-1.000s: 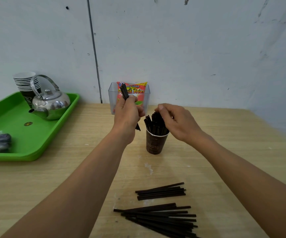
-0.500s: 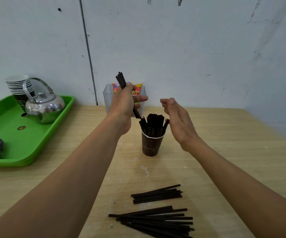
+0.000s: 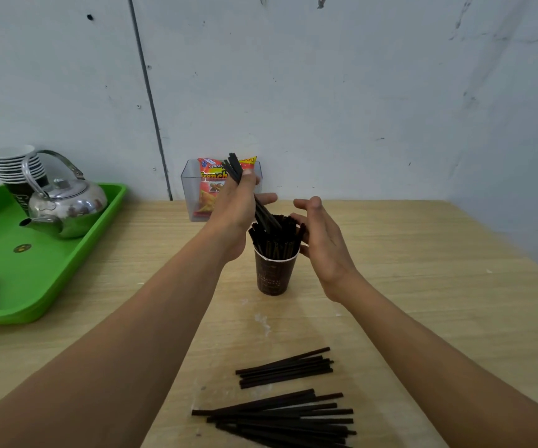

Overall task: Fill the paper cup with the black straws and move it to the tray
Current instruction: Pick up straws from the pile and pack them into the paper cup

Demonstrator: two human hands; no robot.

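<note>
Roughly midway: the paper cup (image 3: 273,273) is standing mid-worktop (image 3: 423,286), bristling with black straws (image 3: 272,237). The left hand (image 3: 235,215) is gripping a bundle (image 3: 233,168), feeding it in; the right hand (image 3: 322,240) is hovering relaxed beside the cup. Two near piles (image 3: 280,415) and the left-side tray (image 3: 67,270) are waiting.

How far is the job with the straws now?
Done: the paper cup holds many upright straws. In hand: the left hand grips a bundle whose lower ends reach the cup's mouth; the right hand is open beside it. Left: two loose piles lie on the table, and the cup is not on the green tray.
</note>
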